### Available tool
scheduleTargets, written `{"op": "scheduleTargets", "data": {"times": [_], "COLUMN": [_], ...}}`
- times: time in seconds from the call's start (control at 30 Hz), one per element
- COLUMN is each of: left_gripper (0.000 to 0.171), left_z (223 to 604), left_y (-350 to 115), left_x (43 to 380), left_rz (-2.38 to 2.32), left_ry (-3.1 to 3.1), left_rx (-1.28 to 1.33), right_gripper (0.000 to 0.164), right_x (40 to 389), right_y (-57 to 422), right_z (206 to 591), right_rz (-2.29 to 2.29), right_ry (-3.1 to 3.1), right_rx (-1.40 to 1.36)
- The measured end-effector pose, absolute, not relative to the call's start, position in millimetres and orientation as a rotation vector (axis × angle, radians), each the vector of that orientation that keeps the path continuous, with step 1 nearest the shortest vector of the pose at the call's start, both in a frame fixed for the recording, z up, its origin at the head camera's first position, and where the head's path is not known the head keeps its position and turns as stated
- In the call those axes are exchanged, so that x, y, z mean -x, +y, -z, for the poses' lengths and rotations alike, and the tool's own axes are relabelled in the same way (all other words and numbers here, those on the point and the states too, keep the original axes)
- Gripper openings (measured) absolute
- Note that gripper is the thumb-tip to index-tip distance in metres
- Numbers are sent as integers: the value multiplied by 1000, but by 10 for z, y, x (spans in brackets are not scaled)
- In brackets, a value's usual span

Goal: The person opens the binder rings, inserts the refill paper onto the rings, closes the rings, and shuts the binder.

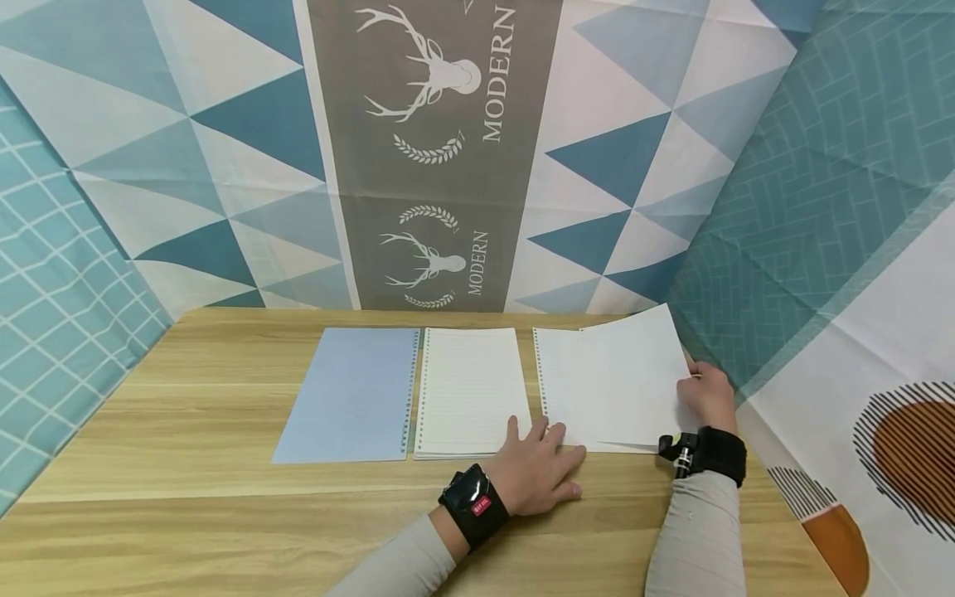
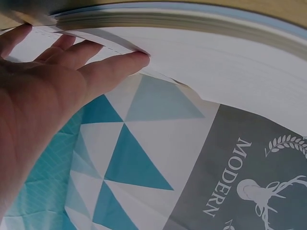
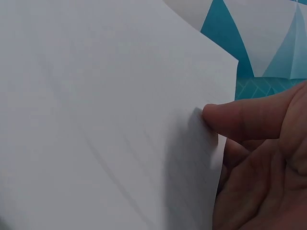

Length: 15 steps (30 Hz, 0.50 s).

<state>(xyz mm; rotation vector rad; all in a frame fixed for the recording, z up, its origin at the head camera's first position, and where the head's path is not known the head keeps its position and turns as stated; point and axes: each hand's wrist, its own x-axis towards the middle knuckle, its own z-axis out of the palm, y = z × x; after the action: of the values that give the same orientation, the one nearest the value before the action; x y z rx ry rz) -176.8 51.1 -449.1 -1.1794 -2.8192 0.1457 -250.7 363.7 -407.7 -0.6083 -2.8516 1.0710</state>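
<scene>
Paper (image 1: 351, 390), pale blue, lies left of a lined pad (image 1: 470, 390) on our bench (image 1: 186, 531); our left grip (image 1: 533, 473) spreads its fingers at the pad's near corner. Rightward, punched pages (image 1: 555, 365) underlie a tilted white sheet (image 1: 637, 373), pinched in our right grip (image 1: 709, 394); we'd best keep that pinch light, avoiding creases.

Behind the wooden table (image 1: 224, 531) hangs a patterned cloth (image 1: 440, 182) — blue triangles (image 1: 617, 157), white deer heads (image 1: 455, 76), the word MODERN (image 1: 498, 75).

L sheet (image 1: 351, 390): lt blue. Mid stack (image 1: 472, 373): wht, faint ruled lines. R sheet (image 1: 637, 381): wht. Table (image 1: 186, 506): lt brn woodgrain. Backdrop (image 1: 239, 108): blue/wht triangles, gry band (image 1: 366, 178) w/ wht stags (image 1: 453, 76). Straps (image 1: 488, 529): blk. Sleeves (image 1: 410, 555): lt gry.
</scene>
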Motion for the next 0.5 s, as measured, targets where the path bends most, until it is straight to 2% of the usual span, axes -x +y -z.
{"op": "scheduleTargets", "data": {"times": [0.5], "left_gripper": [52], "left_z": [4469], "left_y": [494], "left_x": [1764], "left_rz": [-199], "left_ry": [-2816], "left_rx": [1186], "right_gripper": [51], "right_x": [2518], "right_y": [3588], "right_z": [4077], "right_rz": [-1197], "right_ry": [-2799], "right_rx": [627]}}
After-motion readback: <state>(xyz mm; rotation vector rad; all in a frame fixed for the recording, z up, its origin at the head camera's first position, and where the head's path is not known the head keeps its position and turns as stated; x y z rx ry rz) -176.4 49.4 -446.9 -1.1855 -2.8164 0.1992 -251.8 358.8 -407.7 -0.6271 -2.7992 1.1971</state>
